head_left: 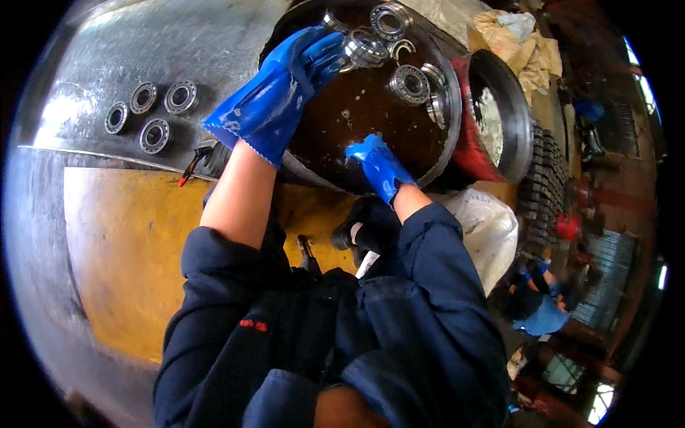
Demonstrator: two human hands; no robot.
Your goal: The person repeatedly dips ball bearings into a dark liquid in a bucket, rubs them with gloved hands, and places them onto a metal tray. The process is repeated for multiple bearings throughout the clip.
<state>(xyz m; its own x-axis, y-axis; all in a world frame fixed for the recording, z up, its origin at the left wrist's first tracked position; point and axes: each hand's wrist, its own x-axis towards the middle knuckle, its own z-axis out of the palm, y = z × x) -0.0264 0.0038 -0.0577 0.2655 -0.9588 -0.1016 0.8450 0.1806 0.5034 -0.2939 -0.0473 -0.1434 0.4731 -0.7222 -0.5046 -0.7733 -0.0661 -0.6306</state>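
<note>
Far left of the left hand, four round bearings (155,135) sit on the grey bench (214,43). Their holes face mostly up. They are rings, so no side is longer. Closer to that hand is a small tool (190,168), its red end pointing down and left.

The left hand (308,60), in a blue glove, looks open, with its fingers stretched out to the right. I can't tell if it touches the shiny bearing (366,50) just past its fingertips. That one shows its side, and the glove hides part of the pile.

Under both hands is a big round tub (451,146) with dark stuff inside. The right hand (378,165), gloved too, reaches up and left into it. Its fingertips are hard to see, so I can't tell if it's holding something.

Above and right of it, another bearing (410,85) leans with its hole facing up. Farther right, a red bucket (474,146) tips sideways, and a person (546,314) looks small and blurry.
</note>
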